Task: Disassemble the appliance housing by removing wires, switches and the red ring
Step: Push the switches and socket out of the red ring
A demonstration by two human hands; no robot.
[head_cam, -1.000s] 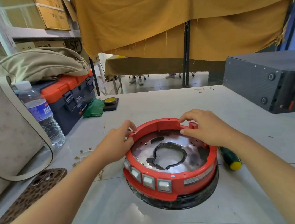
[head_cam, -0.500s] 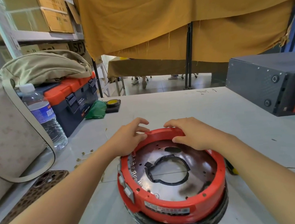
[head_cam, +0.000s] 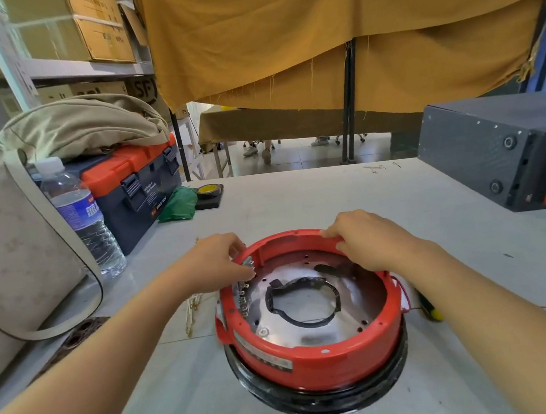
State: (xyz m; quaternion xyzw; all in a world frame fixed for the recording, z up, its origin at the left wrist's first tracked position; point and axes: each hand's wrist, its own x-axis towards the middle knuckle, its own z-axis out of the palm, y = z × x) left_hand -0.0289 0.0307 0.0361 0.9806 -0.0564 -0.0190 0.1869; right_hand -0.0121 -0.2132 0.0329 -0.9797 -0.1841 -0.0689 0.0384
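Two hands are curled over the far rim of the red ring [head_cam: 321, 355], which is seated on the black base [head_cam: 322, 398] on the table [head_cam: 298, 197]: left hand [head_cam: 218, 265] gripping far-left, right hand [head_cam: 368, 241] far-right.

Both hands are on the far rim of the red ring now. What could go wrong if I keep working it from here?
1. The left hand sits right by the exposed metal switch terminals inside the red ring; fingers may catch on them.
2. A thin red wire runs along the ring's right outer side; lifting could snag or tear it.
3. The right hand grips only the far rim, so the housing might tip on its black base.
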